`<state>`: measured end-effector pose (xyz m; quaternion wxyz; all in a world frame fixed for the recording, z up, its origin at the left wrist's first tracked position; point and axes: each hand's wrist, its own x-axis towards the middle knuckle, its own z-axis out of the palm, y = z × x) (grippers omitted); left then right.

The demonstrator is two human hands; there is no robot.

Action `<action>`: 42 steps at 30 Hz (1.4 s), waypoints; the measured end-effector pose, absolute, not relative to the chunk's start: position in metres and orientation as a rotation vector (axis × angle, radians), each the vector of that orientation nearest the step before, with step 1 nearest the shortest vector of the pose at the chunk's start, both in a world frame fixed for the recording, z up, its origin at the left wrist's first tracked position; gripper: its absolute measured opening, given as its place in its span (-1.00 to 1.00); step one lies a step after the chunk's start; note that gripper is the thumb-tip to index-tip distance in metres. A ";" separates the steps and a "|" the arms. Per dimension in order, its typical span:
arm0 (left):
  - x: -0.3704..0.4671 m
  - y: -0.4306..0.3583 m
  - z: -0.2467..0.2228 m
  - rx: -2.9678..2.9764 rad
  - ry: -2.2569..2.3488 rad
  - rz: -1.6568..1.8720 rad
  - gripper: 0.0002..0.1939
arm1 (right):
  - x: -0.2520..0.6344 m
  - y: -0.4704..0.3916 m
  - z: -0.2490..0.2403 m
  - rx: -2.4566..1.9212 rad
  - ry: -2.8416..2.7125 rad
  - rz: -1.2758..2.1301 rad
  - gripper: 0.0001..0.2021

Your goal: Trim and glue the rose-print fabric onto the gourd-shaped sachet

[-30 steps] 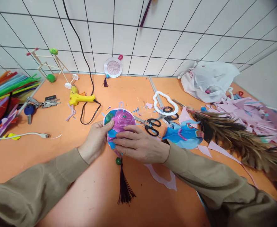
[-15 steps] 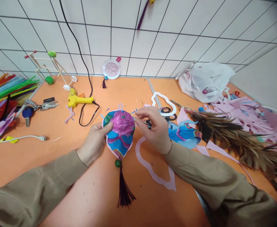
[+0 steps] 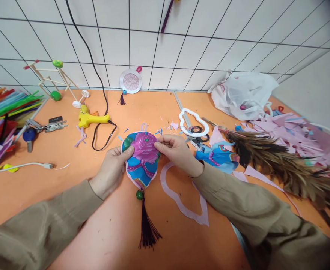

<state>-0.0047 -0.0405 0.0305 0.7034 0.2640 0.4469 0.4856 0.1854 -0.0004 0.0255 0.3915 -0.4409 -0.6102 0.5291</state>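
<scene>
Flower pendant [image 3: 142, 163] is edge-pinched by both hands [image 3: 110, 170] [image 3: 178, 154], tabletop [image 3: 112, 230] room beside its tassel [image 3: 148, 232].

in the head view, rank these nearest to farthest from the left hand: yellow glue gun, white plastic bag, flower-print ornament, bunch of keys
1. Flower-print ornament: gripped at its left edge by the left hand
2. Yellow glue gun: beyond the hand, slightly left
3. Bunch of keys: farther off to the left
4. White plastic bag: far back on the right
</scene>
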 end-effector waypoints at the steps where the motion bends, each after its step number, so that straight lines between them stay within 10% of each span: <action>1: -0.004 -0.041 0.031 0.588 0.990 1.085 -0.75 | 0.185 0.000 0.026 -1.119 -1.547 1.343 -0.72; 28: -0.001 -0.047 0.022 0.701 1.053 1.174 -0.61 | 0.187 -0.002 0.028 -1.086 -1.652 1.273 -0.71; 42: -0.007 -0.044 0.028 0.573 1.023 1.105 -0.69 | 0.251 0.020 0.076 -1.641 -2.745 0.435 -0.75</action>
